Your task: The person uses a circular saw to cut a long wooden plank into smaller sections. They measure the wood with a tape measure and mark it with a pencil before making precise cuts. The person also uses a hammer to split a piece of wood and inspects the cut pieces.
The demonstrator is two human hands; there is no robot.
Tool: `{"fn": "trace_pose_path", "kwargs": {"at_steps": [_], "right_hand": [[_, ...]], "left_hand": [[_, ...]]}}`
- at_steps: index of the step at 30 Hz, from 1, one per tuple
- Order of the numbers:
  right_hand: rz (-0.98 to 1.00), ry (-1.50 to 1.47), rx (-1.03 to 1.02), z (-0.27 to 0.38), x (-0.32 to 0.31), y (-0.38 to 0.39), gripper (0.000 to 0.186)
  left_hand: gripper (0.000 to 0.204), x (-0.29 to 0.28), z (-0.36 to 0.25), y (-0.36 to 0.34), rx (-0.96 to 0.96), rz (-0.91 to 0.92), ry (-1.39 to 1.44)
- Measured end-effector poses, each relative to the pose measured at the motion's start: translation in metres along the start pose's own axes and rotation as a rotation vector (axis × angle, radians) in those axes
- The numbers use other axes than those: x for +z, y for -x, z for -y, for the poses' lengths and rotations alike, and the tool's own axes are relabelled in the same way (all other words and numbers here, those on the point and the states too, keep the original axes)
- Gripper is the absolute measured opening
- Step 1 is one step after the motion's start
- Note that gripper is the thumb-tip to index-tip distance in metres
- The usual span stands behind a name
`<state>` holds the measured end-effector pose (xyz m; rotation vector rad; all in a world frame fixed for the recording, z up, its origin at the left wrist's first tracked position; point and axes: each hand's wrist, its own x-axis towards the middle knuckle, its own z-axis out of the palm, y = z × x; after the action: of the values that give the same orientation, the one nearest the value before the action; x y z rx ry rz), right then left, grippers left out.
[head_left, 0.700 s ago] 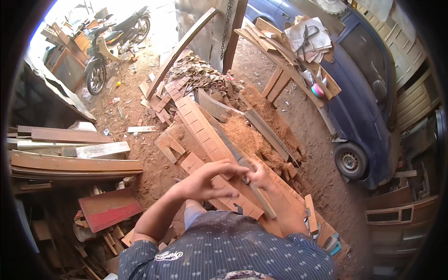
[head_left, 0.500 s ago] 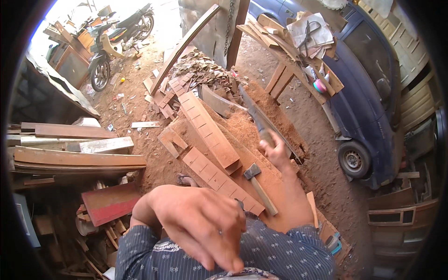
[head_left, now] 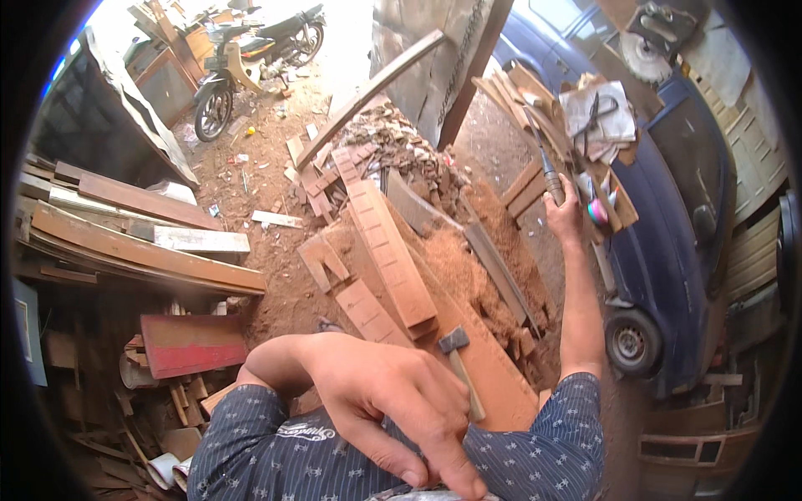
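Note:
My right hand (head_left: 566, 214) reaches forward and is closed round the handle of a long, slim chisel (head_left: 545, 157). Its dark blade points away from me, beside the cluttered wooden bench (head_left: 618, 199). Close below the camera, my left hand (head_left: 399, 399) is bent in front of my chest. Its thumb and forefinger are apart, the other fingers curl under, and nothing shows in it. Beyond it lie two reddish timbers with evenly spaced marks, one longer beam (head_left: 391, 255) and one shorter piece (head_left: 372, 313). A hammer (head_left: 454, 340) with a pale handle rests beside them on a board.
Folded paper with dark scissors (head_left: 598, 113) and a pink tape roll (head_left: 596, 210) sit on the bench. Behind it stands a blue van (head_left: 685, 242). Sawdust (head_left: 459, 259) and offcuts heap ahead. Stacked planks (head_left: 150, 250) fill the left, with a motorcycle (head_left: 242, 71) farther back.
My right hand has carried the chisel from above the sawdust over to the bench on the right. My left hand stays in front of my chest, and the view has shifted.

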<state>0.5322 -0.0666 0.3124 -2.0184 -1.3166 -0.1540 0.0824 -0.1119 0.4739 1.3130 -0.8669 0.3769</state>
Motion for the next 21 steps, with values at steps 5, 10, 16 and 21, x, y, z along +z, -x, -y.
{"fn": "trace_pose_path", "kwargs": {"at_steps": [5,10,16,21], "right_hand": [[-0.122,0.265,-0.141,-0.054,0.013,-0.11,0.054],[-0.082,0.671,-0.013,-0.078,0.034,-0.126,0.047],[-0.212,0.537,-0.03,-0.076,0.044,-0.117,0.046],[-0.389,0.364,0.081,-0.111,0.04,-0.143,0.037]], "left_hand": [[0.015,-0.026,-0.005,-0.011,0.149,0.077,-0.075],[0.02,-0.039,-0.016,0.009,0.056,0.124,-0.053],[0.015,-0.039,-0.021,0.016,0.187,-0.074,-0.114],[0.006,-0.048,-0.015,0.036,0.295,-0.221,0.094]]}}
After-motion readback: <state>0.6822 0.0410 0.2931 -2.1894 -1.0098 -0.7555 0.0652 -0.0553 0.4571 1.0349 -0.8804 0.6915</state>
